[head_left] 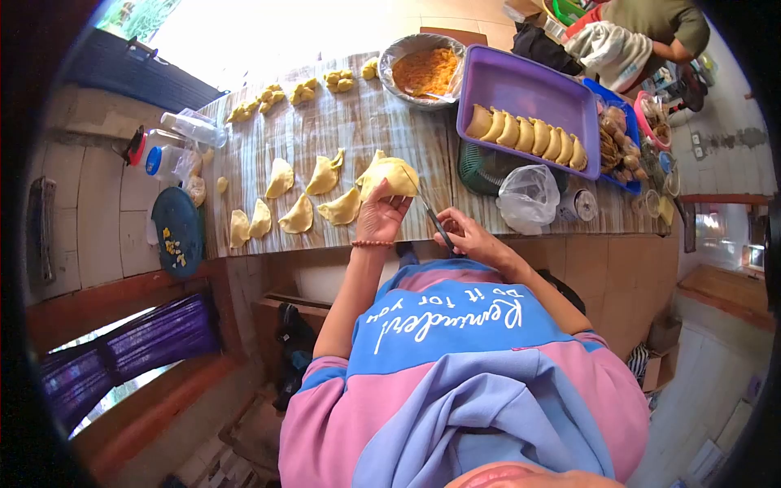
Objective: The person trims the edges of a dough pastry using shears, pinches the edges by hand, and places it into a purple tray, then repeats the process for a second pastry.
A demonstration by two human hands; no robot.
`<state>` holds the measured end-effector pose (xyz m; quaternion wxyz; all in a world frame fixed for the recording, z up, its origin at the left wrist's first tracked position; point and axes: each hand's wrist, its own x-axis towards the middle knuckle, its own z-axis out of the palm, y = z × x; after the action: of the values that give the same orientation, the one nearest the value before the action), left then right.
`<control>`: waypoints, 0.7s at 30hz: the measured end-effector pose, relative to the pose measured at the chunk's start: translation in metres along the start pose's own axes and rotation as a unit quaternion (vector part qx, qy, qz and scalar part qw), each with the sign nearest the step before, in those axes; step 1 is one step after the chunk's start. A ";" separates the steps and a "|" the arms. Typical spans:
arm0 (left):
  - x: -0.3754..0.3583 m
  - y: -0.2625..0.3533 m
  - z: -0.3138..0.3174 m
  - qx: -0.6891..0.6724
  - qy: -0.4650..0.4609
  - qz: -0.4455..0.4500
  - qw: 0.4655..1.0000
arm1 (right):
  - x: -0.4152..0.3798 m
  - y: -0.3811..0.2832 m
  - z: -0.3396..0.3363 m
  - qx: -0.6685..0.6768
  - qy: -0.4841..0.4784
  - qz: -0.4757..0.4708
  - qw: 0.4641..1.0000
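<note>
Raised over the table's near edge, a folded, filled dough pastry (393,175) rests in my left hand (382,215), whose fingers support it from below. My right hand (470,236) grips dark-handled scissors (429,210), their blades at the pastry's right edge. Several half-moon pastries (296,215) lie on the table to the left of my left hand. One pastry (325,172) among them has a strip of dough sticking up at its corner.
A purple tray (529,77) with a row of pastries stands at the right, beside a bowl of orange filling (425,71). Small dough lumps (303,91) line the back. Left are plastic containers (167,163) and a dark green plate (177,232). Another person (651,37) is at upper right.
</note>
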<state>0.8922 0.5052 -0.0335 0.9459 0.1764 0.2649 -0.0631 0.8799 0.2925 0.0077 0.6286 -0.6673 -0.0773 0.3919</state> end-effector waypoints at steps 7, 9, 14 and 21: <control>-0.010 -0.002 0.004 -0.022 -0.009 0.002 1.000 | 0.006 0.019 -0.004 0.035 -0.008 -0.034 0.999; -0.012 -0.001 0.005 -0.016 -0.013 0.002 1.000 | 0.005 0.017 -0.006 0.053 -0.024 -0.026 0.998; -0.017 0.000 0.007 0.047 -0.030 -0.008 0.998 | 0.001 -0.001 -0.003 0.119 -0.012 -0.007 0.993; -0.029 0.007 0.020 0.111 -0.063 0.026 0.991 | 0.001 0.005 -0.011 0.116 -0.036 -0.033 0.992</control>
<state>0.8786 0.5048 -0.0007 0.9366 0.2828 0.1911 -0.0791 0.8853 0.2828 0.0015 0.7113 -0.5720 -0.0759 0.4014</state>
